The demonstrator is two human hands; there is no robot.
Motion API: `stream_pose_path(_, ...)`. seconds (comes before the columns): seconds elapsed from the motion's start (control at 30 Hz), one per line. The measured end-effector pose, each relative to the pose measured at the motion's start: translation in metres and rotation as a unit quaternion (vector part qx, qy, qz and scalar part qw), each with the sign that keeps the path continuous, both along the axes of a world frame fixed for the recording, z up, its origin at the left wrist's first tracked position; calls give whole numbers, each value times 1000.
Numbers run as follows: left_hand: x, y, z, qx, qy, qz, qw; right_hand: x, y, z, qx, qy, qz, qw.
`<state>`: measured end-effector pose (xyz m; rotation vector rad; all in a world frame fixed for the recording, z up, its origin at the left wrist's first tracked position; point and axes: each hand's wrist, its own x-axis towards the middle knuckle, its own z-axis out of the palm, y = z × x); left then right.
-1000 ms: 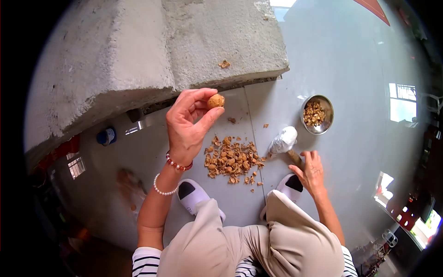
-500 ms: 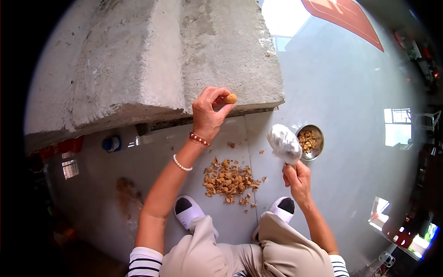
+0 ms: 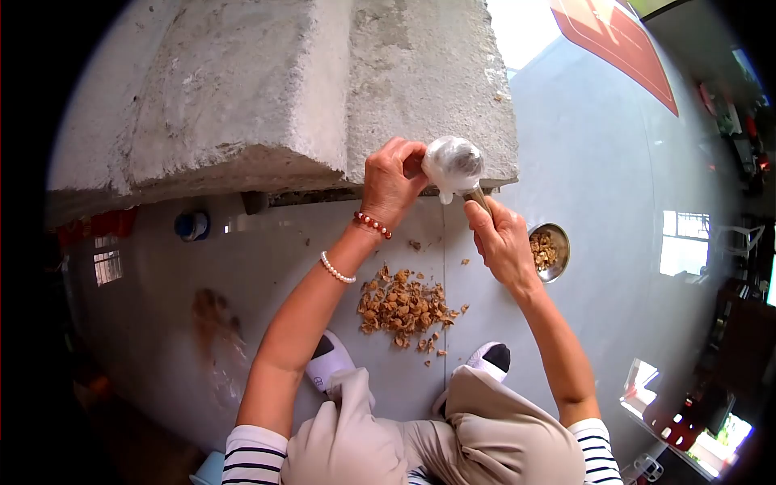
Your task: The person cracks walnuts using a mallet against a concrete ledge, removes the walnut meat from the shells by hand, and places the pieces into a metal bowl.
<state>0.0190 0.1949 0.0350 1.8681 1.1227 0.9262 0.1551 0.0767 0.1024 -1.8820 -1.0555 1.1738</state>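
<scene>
My left hand [image 3: 394, 179] is at the edge of the rough concrete block [image 3: 428, 89], its fingers pinched together; the walnut seen in them earlier is now hidden behind the hammer head. My right hand [image 3: 503, 242] grips the wooden handle of a hammer [image 3: 455, 166], whose head is wrapped in clear plastic. That head is right beside my left fingertips, over the block's front edge. Below on the floor lies a heap of broken walnut shells [image 3: 402, 305]. A metal bowl [image 3: 565, 257] with walnut pieces stands to the right of my right hand.
Two white slippers [image 3: 330, 365] are on my feet below the shell heap. A blue-lidded container [image 3: 191, 226] stands on the floor at the left, under the block. At the upper right a red mat [image 3: 618, 48] lies on the grey floor. Furniture lines the far right.
My right hand took up the hammer from the floor and brought it up and left to my left hand. My left hand moved right to the block's edge with the walnut.
</scene>
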Motion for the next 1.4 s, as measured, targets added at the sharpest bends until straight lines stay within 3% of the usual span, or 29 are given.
stream_pose_path(0.17, -1, -3, 2, 9, -11, -1, 1000, 0, 2, 12, 63, -2, -1, 998)
stream_pose_path(0.37, 1, -2, 0, 3, -12, 2, 1000, 6, 3, -10, 5, -41, 33, 999)
stream_pose_path(0.53, -2, -3, -2, -35, -47, -9, 998, 1, -27, 8, 41, 2, -36, 998)
stream_pose_path(0.63, -10, -11, 7, -96, -103, -9, 990, 12, -74, -13, 53, -116, -43, 991)
stream_pose_path(0.77, -37, -46, 22, -316, -257, -93, 908, 19, -137, -56, 8, -324, -31, 946)
stream_pose_path(0.8, -46, -57, 27, -408, -280, -113, 861, 23, -151, -71, 8, -351, -26, 936)
stream_pose_path(0.9, -69, -96, 11, -544, -291, -142, 774, 32, -189, -103, -17, -394, -20, 919)
stream_pose_path(1.07, -83, -155, -17, -671, -303, -87, 671, 29, -220, -127, -18, -414, -20, 910)
stream_pose_path(1.17, -82, -168, -24, -708, -304, -76, 633, 12, -188, -94, 52, -456, -60, 886)
stream_pose_path(1.23, -78, -170, -24, -723, -300, -73, 618, -4, -173, -79, 81, -299, -81, 947)
stream_pose_path(1.3, -71, -166, -17, -737, -296, -74, 603, -22, -150, -54, 77, -85, -9, 993)
stream_pose_path(1.33, -70, -166, -16, -740, -292, -65, 602, -30, -140, -49, 83, -20, 11, 996)
stream_pose_path(1.4, -70, -168, -18, -711, -270, -73, 645, -42, -128, -53, 94, 1, 30, 995)
